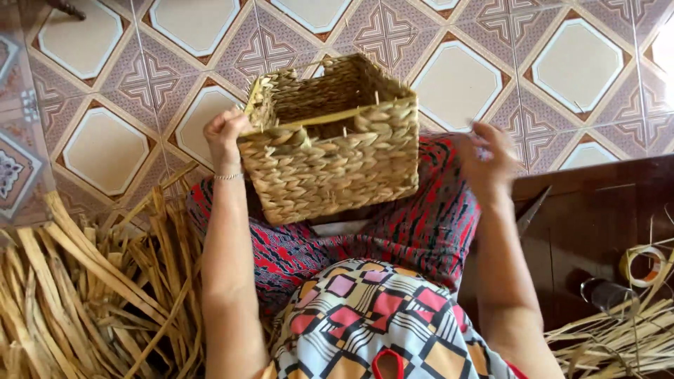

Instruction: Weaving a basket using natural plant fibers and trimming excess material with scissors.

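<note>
A rectangular woven basket (330,144) of thick braided straw rests on the seated person's knees, above the red patterned trousers (421,231). It is tipped so its open mouth faces up and away, which leaves the unfinished rim, with loose fibre ends sticking out, turned toward the person's view and both hands. A pale yellow-green strip (309,121) runs along the near rim.

The left hand (226,131) holds the basket's left upper corner, its grip pressed together on the rim there; judging by the tilt, this hold steadies the basket on the lap. The right hand (488,158) is off to the basket's right, apart from it, its grip spread and holding nothing; it is blurred, so finer detail cannot be told.

A heap of flat dried straw strips (91,295) lies on the floor beside the left leg, within easy reach. The patterned tile floor (105,147) stretches beyond the knees. To the right stands a dark wooden surface (597,231), carrying more thin straw strands (618,337), a coil of yellowish band (642,265) and a dark cylindrical object (604,293) whose kind is unclear.
</note>
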